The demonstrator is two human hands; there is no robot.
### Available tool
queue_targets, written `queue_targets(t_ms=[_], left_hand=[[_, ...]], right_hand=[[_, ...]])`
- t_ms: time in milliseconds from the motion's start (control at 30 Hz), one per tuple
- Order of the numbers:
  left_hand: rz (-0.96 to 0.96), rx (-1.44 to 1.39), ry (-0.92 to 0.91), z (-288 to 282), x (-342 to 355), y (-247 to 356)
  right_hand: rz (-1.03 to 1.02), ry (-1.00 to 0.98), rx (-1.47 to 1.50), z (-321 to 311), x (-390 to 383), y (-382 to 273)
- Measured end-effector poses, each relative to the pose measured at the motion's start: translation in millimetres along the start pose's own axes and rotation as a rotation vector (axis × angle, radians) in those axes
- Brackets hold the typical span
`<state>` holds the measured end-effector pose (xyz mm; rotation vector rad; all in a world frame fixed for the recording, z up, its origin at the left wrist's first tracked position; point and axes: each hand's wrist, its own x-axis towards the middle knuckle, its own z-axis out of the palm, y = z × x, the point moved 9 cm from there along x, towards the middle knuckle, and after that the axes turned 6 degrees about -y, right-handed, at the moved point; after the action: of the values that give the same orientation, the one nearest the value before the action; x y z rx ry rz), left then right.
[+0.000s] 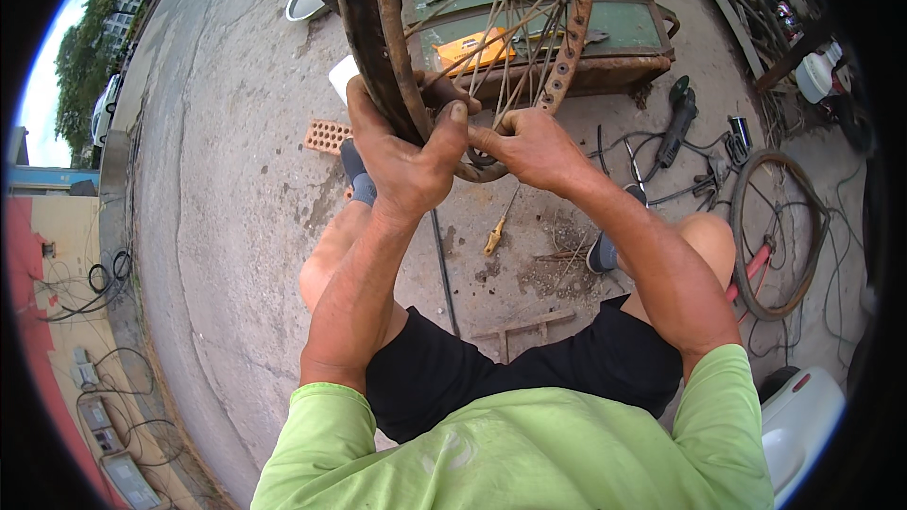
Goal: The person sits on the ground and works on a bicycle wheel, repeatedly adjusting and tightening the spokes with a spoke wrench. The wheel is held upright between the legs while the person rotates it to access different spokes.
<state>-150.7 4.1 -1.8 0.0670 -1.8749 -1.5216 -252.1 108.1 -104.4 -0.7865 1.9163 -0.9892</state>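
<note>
At top centre, a rusty spoked wheel (570, 42) stands roughly upright in front of the wearer. Left hand (408, 156) wraps the tyre (368, 47) low down, fingers clamped round it. Right hand (537, 146) touches the wheel's bottom, fingers curled, thumb toward left hand; tips partly hidden, can't tell if clamped. Behind wheel: green-topped metal bench (624, 28), orange packet (477, 48) on it. On concrete ground (246, 198): yellow-handled tool (494, 238), angle grinder (676, 127), perforated brick (326, 136).
</note>
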Motion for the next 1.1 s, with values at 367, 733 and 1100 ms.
queue_targets(t_ms=[367, 733, 1100], left_hand=[[0.068, 0.309, 0.08, -26, 53, 65], [-0.017, 0.149, -0.016, -43, 61, 72], [0.018, 0.176, -0.006, -15, 44, 76]], right_hand=[[-0.13, 0.025, 0.033, 31, 15, 21], [-0.126, -0.042, -0.091, 48, 24, 40], [0.022, 0.035, -0.166, 25, 40, 41]])
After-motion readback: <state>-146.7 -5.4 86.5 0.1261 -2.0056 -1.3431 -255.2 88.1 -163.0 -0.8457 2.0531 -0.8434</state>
